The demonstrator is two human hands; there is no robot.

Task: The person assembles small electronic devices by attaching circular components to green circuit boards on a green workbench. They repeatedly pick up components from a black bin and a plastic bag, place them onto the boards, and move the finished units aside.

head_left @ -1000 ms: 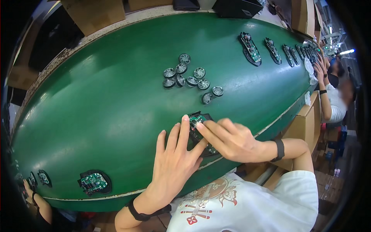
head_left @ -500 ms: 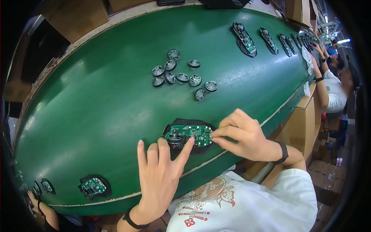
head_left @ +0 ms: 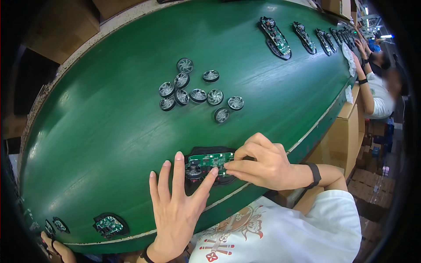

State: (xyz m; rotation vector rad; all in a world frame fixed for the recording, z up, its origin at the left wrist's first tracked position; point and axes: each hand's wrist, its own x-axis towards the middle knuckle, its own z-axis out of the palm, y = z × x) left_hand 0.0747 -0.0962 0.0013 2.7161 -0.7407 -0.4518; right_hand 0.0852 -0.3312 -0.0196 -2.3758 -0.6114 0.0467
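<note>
A green circuit board (head_left: 210,158) lies in a black, mouse-shaped shell (head_left: 197,150) at the near edge of the green surface. A dark scroll wheel (head_left: 193,172) stands at the board's left end. My left hand (head_left: 177,208) has its fingers spread, with the thumb tip resting on the board's lower edge. From the right, my right hand (head_left: 265,164) pinches close over the board's right part. Whatever is between its fingertips, if anything, is too small to make out. My right fingers hide the right end of the board and shell.
Several clear-spoked, black-rimmed discs (head_left: 198,95) lie loosely grouped beyond the shell. Similar board-and-shell units (head_left: 275,38) line the far right, and another unit (head_left: 109,224) lies near left. Co-workers' arms (head_left: 366,87) reach in at right and far left. A cardboard box (head_left: 337,139) stands below the right edge.
My right hand has shifted from the board's right end to its lower right part. My left fingers have come off the shell's left end, the thumb staying on the board. The view has shifted slightly.
</note>
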